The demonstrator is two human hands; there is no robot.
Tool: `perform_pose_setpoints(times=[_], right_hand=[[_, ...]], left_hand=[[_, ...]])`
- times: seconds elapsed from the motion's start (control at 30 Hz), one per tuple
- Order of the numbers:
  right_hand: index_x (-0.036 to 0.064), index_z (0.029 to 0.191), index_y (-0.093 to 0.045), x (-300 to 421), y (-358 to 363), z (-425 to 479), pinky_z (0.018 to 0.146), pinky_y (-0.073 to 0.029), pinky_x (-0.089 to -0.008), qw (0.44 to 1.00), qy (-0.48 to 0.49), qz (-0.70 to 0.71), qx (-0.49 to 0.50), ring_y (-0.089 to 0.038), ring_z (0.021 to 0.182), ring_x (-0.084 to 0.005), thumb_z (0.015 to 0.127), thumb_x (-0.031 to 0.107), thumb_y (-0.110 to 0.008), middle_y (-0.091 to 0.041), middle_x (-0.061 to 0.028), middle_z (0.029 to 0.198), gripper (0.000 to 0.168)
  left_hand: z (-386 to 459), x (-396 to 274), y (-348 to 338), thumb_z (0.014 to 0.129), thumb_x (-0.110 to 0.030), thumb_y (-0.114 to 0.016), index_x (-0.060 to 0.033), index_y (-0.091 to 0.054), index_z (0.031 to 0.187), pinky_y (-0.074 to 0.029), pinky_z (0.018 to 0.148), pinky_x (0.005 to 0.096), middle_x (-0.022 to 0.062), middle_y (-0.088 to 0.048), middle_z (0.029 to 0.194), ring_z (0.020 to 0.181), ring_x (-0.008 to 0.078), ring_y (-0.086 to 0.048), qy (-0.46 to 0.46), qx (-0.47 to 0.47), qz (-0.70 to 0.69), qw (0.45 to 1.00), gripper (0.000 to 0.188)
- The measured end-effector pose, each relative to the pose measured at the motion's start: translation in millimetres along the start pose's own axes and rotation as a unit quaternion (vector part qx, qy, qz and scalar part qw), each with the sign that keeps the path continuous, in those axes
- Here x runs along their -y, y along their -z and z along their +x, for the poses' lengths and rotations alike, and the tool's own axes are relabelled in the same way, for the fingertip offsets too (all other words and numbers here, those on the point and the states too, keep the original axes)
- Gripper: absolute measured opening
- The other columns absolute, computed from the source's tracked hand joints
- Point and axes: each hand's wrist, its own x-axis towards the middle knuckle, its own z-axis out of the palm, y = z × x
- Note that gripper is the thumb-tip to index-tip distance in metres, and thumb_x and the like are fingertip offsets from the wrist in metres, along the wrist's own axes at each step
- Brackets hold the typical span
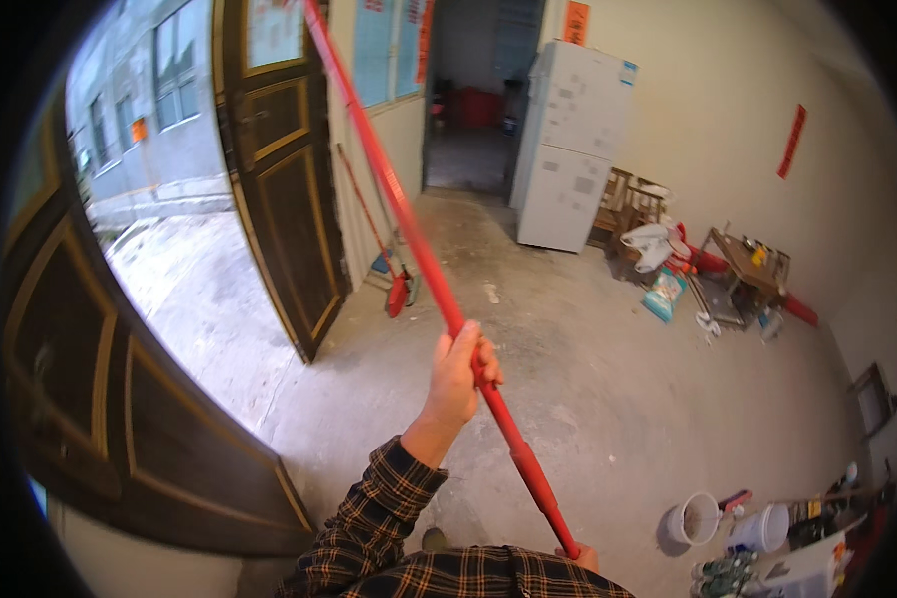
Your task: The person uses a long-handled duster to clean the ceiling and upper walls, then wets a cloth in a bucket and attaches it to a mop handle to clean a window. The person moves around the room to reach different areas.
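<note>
A long red pole [396, 198] runs slantwise from the top edge of the view down to my body, and its far end lies beyond the picture. Around its middle my left hand [456, 374] is closed, below a plaid sleeve. Near the lower end my right hand [584, 558] grips the pole, mostly hidden behind my plaid shirt. A thicker sleeve joint [531, 475] shows on the pole between the two hands. The pole's upper part passes in front of a brown wooden door leaf [291, 194] and a window.
Another door leaf [157, 418] stands at the left by the open doorway. A red broom [397, 294] leans near the wall. A white refrigerator [568, 172], a small wooden table [747, 258] and bags line the far wall. Buckets, one white [694, 517], and bottles stand lower right.
</note>
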Motion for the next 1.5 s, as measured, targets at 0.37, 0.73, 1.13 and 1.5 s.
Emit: perform_pose_setpoints(times=[0.37,0.73,1.13,1.5], right_hand=[[0.008,0.065,-0.06,28,48,71,0.057,-0.045,-0.047,0.965,-0.074,-0.183,-0.174,-0.057,0.062,-0.0388,0.069,0.029,-0.065,-0.058,-0.0177,0.061,0.022],[0.006,0.057,-0.048,69,169,267,0.05,-0.037,-0.0478,0.857,0.016,-0.263,-0.443,-0.05,0.055,-0.039,0.064,0.012,-0.064,-0.051,-0.0156,0.056,0.018],[0.014,0.058,-0.053,162,350,423,0.061,-0.037,-0.0435,0.592,0.159,-0.483,-0.625,-0.047,0.055,-0.0289,0.069,0.02,-0.067,-0.051,-0.005,0.058,0.019],[0.016,0.065,-0.054,434,383,625,0.066,-0.038,-0.0358,0.357,0.401,-0.511,-0.671,-0.053,0.066,-0.018,0.077,0.021,-0.068,-0.056,0.0041,0.065,0.019]], left_hand=[[143,93,19,0.092,-0.026,-0.044,-0.0122,-0.038,0.085,-0.044,0.053,0.0367,0.0038,-0.043,0.067,0.053,0.0164,-0.045,0.089,0.008,-0.015,0.996,0.017],[297,196,-33,0.091,-0.022,-0.047,-0.0093,-0.035,0.093,-0.05,0.07,0.0503,0.0118,-0.053,0.079,0.072,0.0291,-0.059,0.174,0.076,0.0,0.982,0.018],[448,287,-70,0.092,-0.029,-0.046,-0.0065,-0.046,0.093,-0.053,0.073,0.0452,0.0165,-0.06,0.095,0.087,0.0316,-0.062,0.274,0.127,-0.095,0.949,0.022],[672,319,-6,0.091,-0.04,-0.045,-0.0023,-0.05,0.106,-0.052,0.073,0.0439,0.0176,-0.061,0.099,0.084,0.0326,-0.063,0.352,0.131,-0.194,0.906,0.041]])
